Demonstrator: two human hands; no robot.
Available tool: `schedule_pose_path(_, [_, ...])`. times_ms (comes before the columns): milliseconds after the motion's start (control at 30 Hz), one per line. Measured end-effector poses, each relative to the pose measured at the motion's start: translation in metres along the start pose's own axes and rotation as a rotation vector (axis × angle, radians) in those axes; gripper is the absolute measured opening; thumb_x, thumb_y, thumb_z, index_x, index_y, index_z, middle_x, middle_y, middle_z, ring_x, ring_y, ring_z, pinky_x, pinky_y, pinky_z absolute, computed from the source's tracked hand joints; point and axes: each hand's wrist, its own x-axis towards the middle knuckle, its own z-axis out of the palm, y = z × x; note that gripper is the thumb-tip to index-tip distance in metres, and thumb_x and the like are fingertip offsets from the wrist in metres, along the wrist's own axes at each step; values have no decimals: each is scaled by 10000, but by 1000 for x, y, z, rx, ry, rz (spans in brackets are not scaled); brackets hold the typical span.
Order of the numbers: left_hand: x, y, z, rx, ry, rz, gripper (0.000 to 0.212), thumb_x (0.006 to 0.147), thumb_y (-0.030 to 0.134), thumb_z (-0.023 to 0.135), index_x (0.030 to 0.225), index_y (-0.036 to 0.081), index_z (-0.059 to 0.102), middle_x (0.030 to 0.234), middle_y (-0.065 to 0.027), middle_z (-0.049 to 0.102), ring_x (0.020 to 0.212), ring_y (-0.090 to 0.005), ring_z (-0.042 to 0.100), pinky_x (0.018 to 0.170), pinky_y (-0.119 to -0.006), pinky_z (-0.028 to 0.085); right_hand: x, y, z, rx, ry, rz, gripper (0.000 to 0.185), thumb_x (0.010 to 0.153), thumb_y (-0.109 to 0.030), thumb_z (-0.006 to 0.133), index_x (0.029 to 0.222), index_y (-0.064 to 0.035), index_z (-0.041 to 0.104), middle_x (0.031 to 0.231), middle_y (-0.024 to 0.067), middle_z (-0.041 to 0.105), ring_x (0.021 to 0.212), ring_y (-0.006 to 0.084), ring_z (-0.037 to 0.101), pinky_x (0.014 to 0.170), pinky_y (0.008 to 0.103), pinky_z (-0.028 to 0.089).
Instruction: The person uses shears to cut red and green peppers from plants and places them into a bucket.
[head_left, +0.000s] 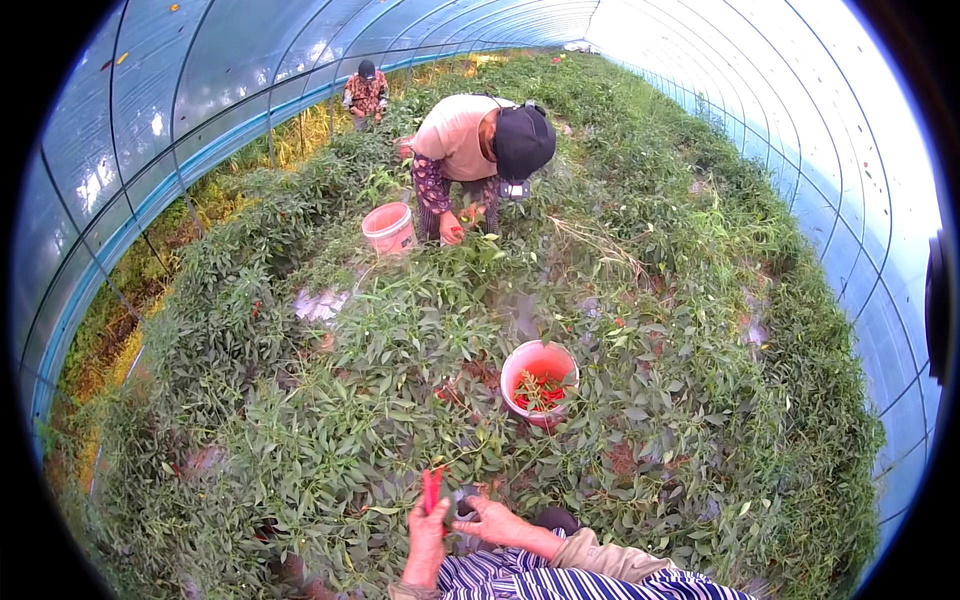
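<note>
Red chili peppers stick up from the grip of my left hand, low in the middle of the view. Just beside it is my right hand, its thumb and fingers apart and pointing towards the left hand. I see nothing held in the right hand. Leafy pepper plants surround both hands. Ahead and a little to the right, a pink-red bucket stands among the plants. Inside it are many red peppers and a green sprig.
A co-worker bends over the plants ahead, a red pepper at one hand, beside a pink bucket. Farther back is another person. Plastic greenhouse walls on metal hoops curve along both sides. Dry stems lie across the foliage.
</note>
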Motion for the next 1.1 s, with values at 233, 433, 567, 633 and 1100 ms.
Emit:
schedule_pose_path(233, [-4, -16, 2, 84, -142, -52, 266, 803, 115, 632, 1048, 43, 559, 818, 1, 599, 620, -64, 528, 473, -193, 404, -17, -8, 4, 461, 113, 130, 555, 768, -302, 695, 1101, 106, 523, 934, 156, 625, 837, 157, 570, 746, 299, 469])
schedule_pose_path(433, [-10, -12, 0, 25, -81, -148, 242, 828, 191, 616, 1019, 59, 548, 774, 11, 567, 599, -80, 523, 460, -207, 406, -14, 14, 20, 552, 231, 168, 496, 795, -268, 676, 1081, 115, 545, 838, 83, 624, 697, 103, 521, 608, 268, 453])
schedule_pose_path(567, [-9, -15, -3, -14, -84, -140, 219, 847, 201, 600, 1000, 55, 542, 755, 8, 553, 596, -81, 513, 464, -218, 410, -13, 16, 22, 504, 261, 151, 320, 814, -212, 652, 958, 70, 606, 730, 24, 600, 622, 69, 488, 532, 237, 424])
schedule_pose_path(633, [-6, -20, -7, -28, -71, -110, 202, 859, 195, 585, 994, 51, 540, 746, 5, 552, 599, -80, 512, 462, -223, 409, -8, 9, 22, 423, 285, 91, 250, 822, -192, 636, 885, 49, 617, 713, 18, 591, 623, 64, 480, 531, 239, 417])
schedule_pose_path(1100, [17, -12, -55, -632, 268, -144, 124, 896, 188, 495, 898, 65, 487, 747, -45, 520, 664, -181, 517, 597, -363, 469, -10, 37, 16, 447, 302, 118, 189, 860, -114, 533, 743, 35, 528, 676, 86, 605, 609, 124, 557, 545, 258, 419])
